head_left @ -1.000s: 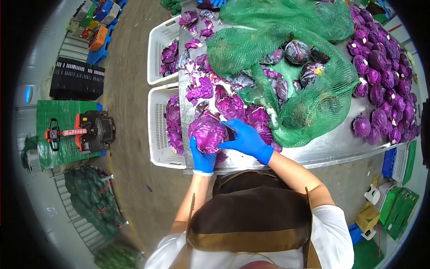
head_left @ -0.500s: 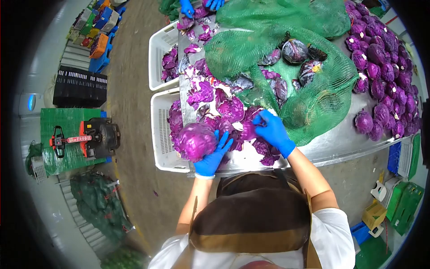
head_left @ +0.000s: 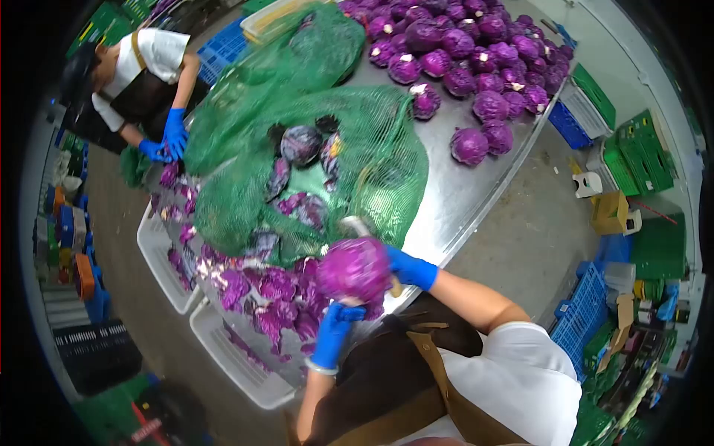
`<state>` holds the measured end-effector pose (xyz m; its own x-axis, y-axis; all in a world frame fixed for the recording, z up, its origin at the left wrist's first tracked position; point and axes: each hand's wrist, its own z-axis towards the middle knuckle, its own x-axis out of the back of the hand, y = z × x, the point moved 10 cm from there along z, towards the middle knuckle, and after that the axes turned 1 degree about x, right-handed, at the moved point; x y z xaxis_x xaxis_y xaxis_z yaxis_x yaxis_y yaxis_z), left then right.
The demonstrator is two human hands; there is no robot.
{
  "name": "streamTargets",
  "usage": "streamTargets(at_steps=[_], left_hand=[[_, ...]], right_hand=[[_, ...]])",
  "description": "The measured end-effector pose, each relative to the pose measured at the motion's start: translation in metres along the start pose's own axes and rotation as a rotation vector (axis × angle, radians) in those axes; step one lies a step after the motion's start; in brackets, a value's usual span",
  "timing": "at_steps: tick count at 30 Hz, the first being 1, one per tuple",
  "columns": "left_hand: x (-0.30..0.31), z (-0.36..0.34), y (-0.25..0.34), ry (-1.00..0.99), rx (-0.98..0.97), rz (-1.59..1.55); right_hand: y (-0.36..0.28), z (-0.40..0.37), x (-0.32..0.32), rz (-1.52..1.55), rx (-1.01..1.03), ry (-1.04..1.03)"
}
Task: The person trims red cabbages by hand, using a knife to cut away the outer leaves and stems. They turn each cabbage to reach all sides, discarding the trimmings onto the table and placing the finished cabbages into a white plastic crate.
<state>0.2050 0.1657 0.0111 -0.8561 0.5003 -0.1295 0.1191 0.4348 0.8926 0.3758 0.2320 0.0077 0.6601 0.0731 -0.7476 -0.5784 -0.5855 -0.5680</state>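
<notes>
A trimmed red cabbage (head_left: 354, 269), blurred by motion, is held up over the near edge of the metal table. From below, my left hand (head_left: 336, 327) is closed on it by its stem end. My right hand (head_left: 410, 269) is closed at the cabbage's right side, its fingers partly hidden. It grips what looks like a knife (head_left: 355, 225), whose pale, blurred blade shows above the cabbage, with a tan handle end below the hand. Loose purple leaves (head_left: 275, 286) lie to the left. Beyond them a green mesh bag (head_left: 387, 186) lies open around several dark untrimmed cabbages (head_left: 301, 145).
A pile of trimmed red cabbages (head_left: 476, 63) covers the table's far right. White crates (head_left: 249, 372) stand along the left edge, leaves partly over them. At the far left, a co-worker's blue-gloved hands (head_left: 172, 137) work over leaves. A blue pallet (head_left: 579, 316) stands at right.
My view has turned toward the right. The cabbage in my left hand has moved from above the crate to in front of me. My right hand has left the leaves and now holds the knife.
</notes>
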Motion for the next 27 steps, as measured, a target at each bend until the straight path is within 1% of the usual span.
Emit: streamTargets(at_steps=[1,2,3,4,5,6,7,8,10,11,12,15,16,18,19,20,21,22,23,24,25,27], left_hand=[[-0.019,0.006,0.04,0.062,-0.096,-0.159],[-0.022,0.015,0.045,0.119,-0.175,0.085],[-0.025,0.023,0.048,0.177,-0.258,0.325],[-0.028,0.028,0.053,0.193,-0.346,0.648],[-0.032,0.032,0.05,0.16,-0.398,0.769],[-0.036,0.035,0.047,0.127,-0.456,0.891],[-0.039,0.038,0.04,0.095,-0.515,1.013],[-0.033,0.043,0.017,0.049,-0.455,1.055],[-0.032,0.04,0.028,0.082,-0.502,1.243],[-0.03,0.038,0.03,0.104,-0.517,1.336],[-0.016,0.042,0.011,0.078,-0.412,1.298],[-0.001,0.036,0.002,0.108,-0.398,1.404],[0.008,0.033,-0.01,0.113,-0.359,1.411],[0.023,0.028,-0.011,0.167,-0.293,1.437],[0.034,0.024,-0.011,0.209,-0.241,1.45],[0.048,0.022,-0.018,0.229,-0.187,1.468],[0.062,0.018,-0.021,0.271,-0.161,1.45],[0.08,0.012,-0.023,0.326,-0.101,1.472],[0.096,0.001,-0.027,0.375,-0.043,1.492],[0.117,-0.01,-0.038,0.443,-0.006,1.506],[0.136,-0.023,-0.041,0.507,0.011,1.524],[0.179,-0.048,-0.049,0.578,0.093,1.575]], right_hand=[[-0.028,-0.024,0.009,0.15,0.206,0.001],[0.002,-0.043,0.087,0.285,0.085,0.231],[-0.012,-0.069,0.119,0.383,0.189,0.288],[-0.032,-0.094,0.142,0.462,0.311,0.328],[-0.052,-0.113,0.165,0.501,0.412,0.368],[-0.073,-0.127,0.186,0.464,0.489,0.441],[-0.1,-0.141,0.207,0.363,0.567,0.564],[-0.123,-0.154,0.235,0.327,0.608,0.726],[-0.173,-0.168,0.267,0.285,0.626,0.802],[-0.202,-0.175,0.277,0.249,0.665,0.901],[-0.23,-0.181,0.285,0.213,0.699,1.001],[-0.311,-0.176,0.328,0.185,0.941,1.045],[-0.329,-0.176,0.335,0.127,0.95,1.053],[-0.364,-0.175,0.341,0.012,0.97,1.07],[-0.377,-0.161,0.339,0.064,1.004,0.961],[-0.381,-0.162,0.393,0.027,0.887,1.11],[-0.388,-0.164,0.396,-0.093,0.791,1.221],[-0.395,-0.16,0.397,-0.093,0.837,1.249],[-0.41,-0.149,0.367,-0.263,0.902,1.266],[-0.414,-0.126,0.314,-0.352,0.903,1.158],[-0.412,-0.097,0.239,-0.451,0.867,1.002],[-0.388,-0.047,0.133,-0.723,0.747,0.82]])
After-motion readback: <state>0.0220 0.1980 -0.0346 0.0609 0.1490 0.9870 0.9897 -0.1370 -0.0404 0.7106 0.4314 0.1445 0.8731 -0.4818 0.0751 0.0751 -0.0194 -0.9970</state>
